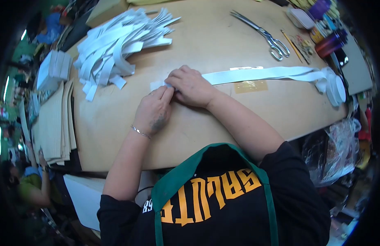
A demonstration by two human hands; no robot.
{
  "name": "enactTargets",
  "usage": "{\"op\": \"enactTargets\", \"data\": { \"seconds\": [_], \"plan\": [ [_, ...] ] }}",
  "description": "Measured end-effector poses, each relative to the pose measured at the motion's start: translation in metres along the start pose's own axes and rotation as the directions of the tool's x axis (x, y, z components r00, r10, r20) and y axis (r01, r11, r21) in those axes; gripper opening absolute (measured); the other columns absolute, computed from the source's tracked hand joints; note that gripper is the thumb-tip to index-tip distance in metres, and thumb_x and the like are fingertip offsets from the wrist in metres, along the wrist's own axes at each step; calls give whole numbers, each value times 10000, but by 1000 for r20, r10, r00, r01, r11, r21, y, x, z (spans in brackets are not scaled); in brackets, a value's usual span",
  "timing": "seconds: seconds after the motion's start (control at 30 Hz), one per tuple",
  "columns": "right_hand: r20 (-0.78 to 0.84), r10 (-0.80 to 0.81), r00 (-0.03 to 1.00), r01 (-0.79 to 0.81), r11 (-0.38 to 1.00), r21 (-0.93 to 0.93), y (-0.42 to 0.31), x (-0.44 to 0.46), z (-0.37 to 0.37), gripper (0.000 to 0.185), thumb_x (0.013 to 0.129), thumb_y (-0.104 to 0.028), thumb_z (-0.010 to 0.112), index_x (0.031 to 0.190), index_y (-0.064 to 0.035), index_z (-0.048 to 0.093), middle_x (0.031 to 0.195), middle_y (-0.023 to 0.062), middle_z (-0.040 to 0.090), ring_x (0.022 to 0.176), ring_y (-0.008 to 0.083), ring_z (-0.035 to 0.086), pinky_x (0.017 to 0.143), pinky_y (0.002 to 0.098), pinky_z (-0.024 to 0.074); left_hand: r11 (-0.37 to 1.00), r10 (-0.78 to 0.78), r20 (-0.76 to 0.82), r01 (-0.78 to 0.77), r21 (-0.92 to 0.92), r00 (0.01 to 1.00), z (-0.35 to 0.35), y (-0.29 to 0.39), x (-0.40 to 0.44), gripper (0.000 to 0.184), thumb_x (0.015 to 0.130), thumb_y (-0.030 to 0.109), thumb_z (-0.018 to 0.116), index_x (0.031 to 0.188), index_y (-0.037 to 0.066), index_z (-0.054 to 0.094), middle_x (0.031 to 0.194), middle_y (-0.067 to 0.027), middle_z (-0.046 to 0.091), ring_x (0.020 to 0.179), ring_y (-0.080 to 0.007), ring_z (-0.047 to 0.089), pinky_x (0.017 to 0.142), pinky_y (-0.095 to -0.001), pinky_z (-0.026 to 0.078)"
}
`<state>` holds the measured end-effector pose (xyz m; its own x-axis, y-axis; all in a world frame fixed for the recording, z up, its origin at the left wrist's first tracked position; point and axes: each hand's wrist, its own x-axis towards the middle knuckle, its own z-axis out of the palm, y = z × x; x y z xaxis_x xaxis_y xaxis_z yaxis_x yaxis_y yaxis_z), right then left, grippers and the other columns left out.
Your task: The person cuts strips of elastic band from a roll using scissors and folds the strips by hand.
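A long white elastic band (243, 75) lies across the table, its loose coils (334, 87) heaped at the right edge. Near the band's left end my right hand (191, 87) presses down with curled fingers closed on it. My left hand (156, 108), with a bracelet at the wrist, meets it there, fingertips pinched on the same band. A short end of the band shows left of the fingers; the exact grip is hidden beneath them. Beyond my hands, at the upper left, is a large pile of cut white strips (116, 45).
Metal scissors (267, 36) lie at the back right beside a pencil (292, 45). A dark bottle (331, 44) and a plastic tub (300, 18) stand nearby. Yellowish tape (250, 86) is stuck on the table (206, 131). Stacked cardboard (55, 123) is at left; another person (34, 184) sits beyond.
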<state>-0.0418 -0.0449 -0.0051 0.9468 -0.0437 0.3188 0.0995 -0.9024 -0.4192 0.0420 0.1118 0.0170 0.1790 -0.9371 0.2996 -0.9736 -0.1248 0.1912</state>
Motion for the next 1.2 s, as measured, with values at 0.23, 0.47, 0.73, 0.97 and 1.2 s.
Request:
{"op": "enactTargets", "data": {
  "seconds": [0.23,0.47,0.73,0.97,1.2],
  "plan": [
    [117,179,977,-142,953,-269,11,-75,-67,527,796,-438,591,1177,-79,528,1279,106,453,1227,277,381,1036,527,257,982,-3,231,-40,183,973,-11,16,17,397,800,68,508,1193,128,501,954,-122,552,707,-289,601,619,-376,499],
    [21,344,939,-328,911,-250,14,-104,-63,590,827,-508,519,1233,-81,493,1330,127,402,1309,285,289,1054,561,203,970,-107,420,1,245,901,-19,32,35,429,848,119,497,1273,161,458,992,-139,538,720,-312,602,632,-393,501],
    [39,363,931,-336,893,-299,-3,-91,-61,658,820,-538,511,1264,-55,462,1374,147,359,1324,310,264,1054,581,180,977,-94,424,1,214,901,-20,30,32,474,806,105,526,1272,165,459,1001,-137,532,731,-318,603,645,-392,507],
    [49,284,957,-269,941,-205,-17,-66,-31,678,814,-530,526,1252,-17,466,1345,178,394,1305,343,291,1043,581,202,981,-103,433,21,191,895,-23,32,33,576,727,59,569,1281,169,458,1027,-141,537,754,-326,610,661,-394,512],
    [-44,407,912,-404,877,-260,-10,-93,-44,653,819,-532,518,1262,-55,464,1331,170,394,1293,344,302,1023,592,221,981,-93,445,4,196,891,-22,31,37,580,730,46,570,1281,187,459,1014,-138,548,748,-320,611,657,-387,512]
  ]
}}
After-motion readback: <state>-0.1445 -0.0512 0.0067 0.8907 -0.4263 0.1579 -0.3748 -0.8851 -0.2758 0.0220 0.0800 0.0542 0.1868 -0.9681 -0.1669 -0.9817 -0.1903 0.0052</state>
